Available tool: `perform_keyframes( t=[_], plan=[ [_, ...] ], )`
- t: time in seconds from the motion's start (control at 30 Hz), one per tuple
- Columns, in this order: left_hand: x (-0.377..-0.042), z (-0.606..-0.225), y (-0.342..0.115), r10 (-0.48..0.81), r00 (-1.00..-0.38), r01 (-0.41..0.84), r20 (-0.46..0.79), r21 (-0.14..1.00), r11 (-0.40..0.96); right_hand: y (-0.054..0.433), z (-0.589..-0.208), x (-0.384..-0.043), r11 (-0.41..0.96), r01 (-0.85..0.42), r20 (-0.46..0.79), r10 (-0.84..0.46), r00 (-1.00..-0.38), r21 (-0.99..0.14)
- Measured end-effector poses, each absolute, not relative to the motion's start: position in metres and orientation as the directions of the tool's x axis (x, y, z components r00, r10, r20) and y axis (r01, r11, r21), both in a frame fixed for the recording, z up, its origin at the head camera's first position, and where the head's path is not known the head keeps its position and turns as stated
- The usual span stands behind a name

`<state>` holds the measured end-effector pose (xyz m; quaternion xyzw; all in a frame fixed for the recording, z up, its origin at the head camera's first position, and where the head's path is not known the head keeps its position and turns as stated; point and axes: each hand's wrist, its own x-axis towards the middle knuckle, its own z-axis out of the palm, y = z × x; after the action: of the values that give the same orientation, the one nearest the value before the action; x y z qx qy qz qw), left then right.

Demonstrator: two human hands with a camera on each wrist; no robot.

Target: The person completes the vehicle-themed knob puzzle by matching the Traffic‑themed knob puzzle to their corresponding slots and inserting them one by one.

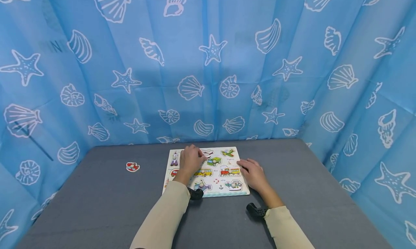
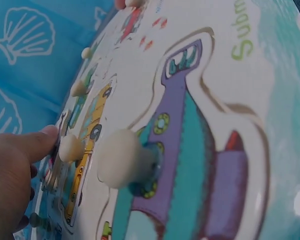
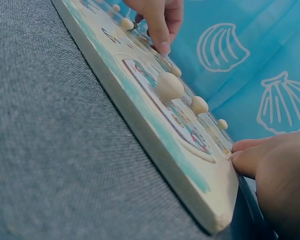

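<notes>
A wooden peg puzzle board [image 1: 224, 151] with vehicle pictures and round knobs lies on the table. My left hand [image 1: 191, 158] is over its upper middle, fingers bent down at the helicopter piece [image 1: 208, 152], which it seems to pinch; the fingertips are mostly hidden. In the left wrist view, the submarine piece [image 2: 175, 135] with its pale knob is close up, the left thumb [image 2: 42, 142] beyond it. My right hand [image 1: 253, 173] touches the board's right edge with its fingertips. The right wrist view shows those fingers [image 3: 247, 152] against the edge near the ship piece [image 3: 145, 82].
A loose red puzzle piece [image 1: 132, 166] lies left of the board on the grey table [image 1: 97, 205]. Behind the table and along its sides hangs a blue curtain [image 1: 211, 79] with white shells and starfish. Both wrists carry black camera mounts [image 1: 256, 210].
</notes>
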<state>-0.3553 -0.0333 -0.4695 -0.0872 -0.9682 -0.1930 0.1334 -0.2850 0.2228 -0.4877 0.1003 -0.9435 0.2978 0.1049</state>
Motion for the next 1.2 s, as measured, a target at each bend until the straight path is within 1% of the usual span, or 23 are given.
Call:
perform_keyframes(
  t=[0.27, 0.53, 0.7, 0.87, 0.97, 1.2],
  plan=[
    [-0.353, -0.472, -0.036, 0.125, -0.943, 0.231, 0.308, 0.337, 0.913, 0.222, -0.487, -0.285, 0.81, -0.234, 0.246, -0.114, -0.962, -0.538],
    [-0.349, -0.475, -0.047, 0.187, -0.927, 0.301, 0.326, 0.344, 0.89, 0.221, -0.489, -0.286, 0.812, -0.238, 0.258, -0.112, -0.96, -0.533],
    [-0.349, -0.477, -0.051, 0.202, -0.925, 0.312, 0.321, 0.339, 0.887, 0.221, -0.489, -0.285, 0.813, -0.237, 0.258, -0.111, -0.96, -0.531],
    [-0.349, -0.478, -0.048, 0.203, -0.911, 0.331, 0.359, 0.345, 0.878, 0.222, -0.488, -0.283, 0.811, -0.239, 0.255, -0.115, -0.96, -0.534],
    [-0.35, -0.479, -0.044, 0.184, -0.913, 0.317, 0.365, 0.348, 0.882, 0.222, -0.488, -0.283, 0.811, -0.24, 0.251, -0.119, -0.961, -0.534],
    [-0.355, -0.478, -0.033, 0.113, -0.934, 0.239, 0.338, 0.358, 0.902, 0.221, -0.488, -0.285, 0.808, -0.228, 0.245, -0.107, -0.964, -0.543]
  ],
)
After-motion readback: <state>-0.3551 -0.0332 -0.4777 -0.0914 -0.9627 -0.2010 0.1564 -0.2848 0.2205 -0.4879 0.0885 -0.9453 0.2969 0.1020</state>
